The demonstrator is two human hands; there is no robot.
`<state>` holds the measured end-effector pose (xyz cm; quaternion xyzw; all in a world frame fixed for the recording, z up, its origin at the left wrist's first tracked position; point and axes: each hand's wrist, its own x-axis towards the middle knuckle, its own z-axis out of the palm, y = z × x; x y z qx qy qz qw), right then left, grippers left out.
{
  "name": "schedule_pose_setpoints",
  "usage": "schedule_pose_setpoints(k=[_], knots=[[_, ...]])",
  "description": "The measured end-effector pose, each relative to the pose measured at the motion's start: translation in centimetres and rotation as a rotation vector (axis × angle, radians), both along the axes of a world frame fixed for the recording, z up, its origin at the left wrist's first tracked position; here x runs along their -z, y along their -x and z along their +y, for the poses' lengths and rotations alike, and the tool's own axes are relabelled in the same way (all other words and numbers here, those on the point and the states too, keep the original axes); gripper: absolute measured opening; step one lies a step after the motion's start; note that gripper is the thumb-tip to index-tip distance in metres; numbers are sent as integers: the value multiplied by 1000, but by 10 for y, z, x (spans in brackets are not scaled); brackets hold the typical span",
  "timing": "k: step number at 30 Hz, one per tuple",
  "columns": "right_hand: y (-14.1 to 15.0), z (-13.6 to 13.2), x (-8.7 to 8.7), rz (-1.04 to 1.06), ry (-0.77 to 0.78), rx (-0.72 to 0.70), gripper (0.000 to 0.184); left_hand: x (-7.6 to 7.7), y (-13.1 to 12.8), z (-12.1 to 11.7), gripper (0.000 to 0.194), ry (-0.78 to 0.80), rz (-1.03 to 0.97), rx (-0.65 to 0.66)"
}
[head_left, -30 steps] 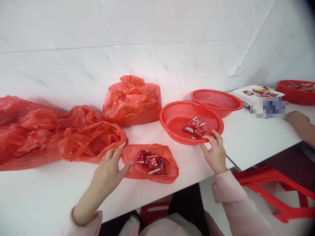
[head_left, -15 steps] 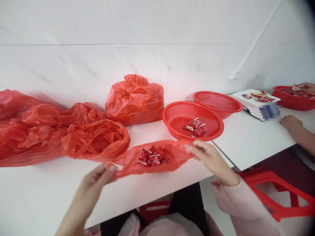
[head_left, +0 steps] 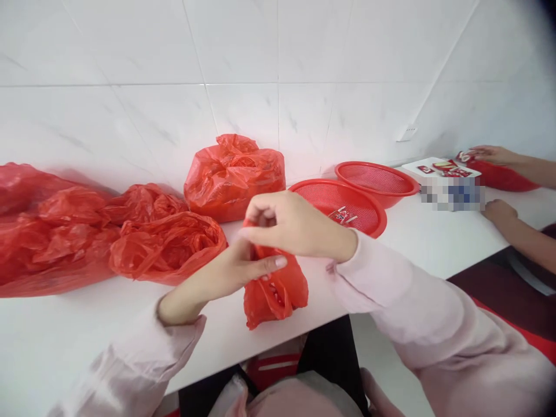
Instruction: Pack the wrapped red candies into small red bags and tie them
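Both hands, left (head_left: 234, 263) and right (head_left: 289, 226), grip the gathered top of the small red plastic bag (head_left: 275, 292), which sits on the table (head_left: 208, 341) in front of the nearer red mesh basket (head_left: 369, 209); candy packets (head_left: 343, 216) lie inside that basket.

The bag (head_left: 278, 295) is see-through red, the basket (head_left: 365, 202) bright red (a close match), the sleeves (head_left: 399, 284) plain pale pink, the table (head_left: 208, 347) white, the wall tiles (head_left: 143, 52) white with faint grey streaks.
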<state>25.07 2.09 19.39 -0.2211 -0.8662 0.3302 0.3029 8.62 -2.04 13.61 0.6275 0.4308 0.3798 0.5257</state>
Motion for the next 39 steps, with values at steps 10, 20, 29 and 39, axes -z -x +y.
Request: schedule_pose_setpoints(k=[10,20,29,39], knots=[[-8,18,64,68,54,37,14,15,15,8,32,163,-88,-174],[-9,-19,57,292,26,-127,14,-2,44,-1,26,54,-5,134],[19,33,116,308,622,-43,26,25,36,0,11,-346,587,-99],[25,26,127,143,556,-236,25,45,37,3,40,-825,842,-173]])
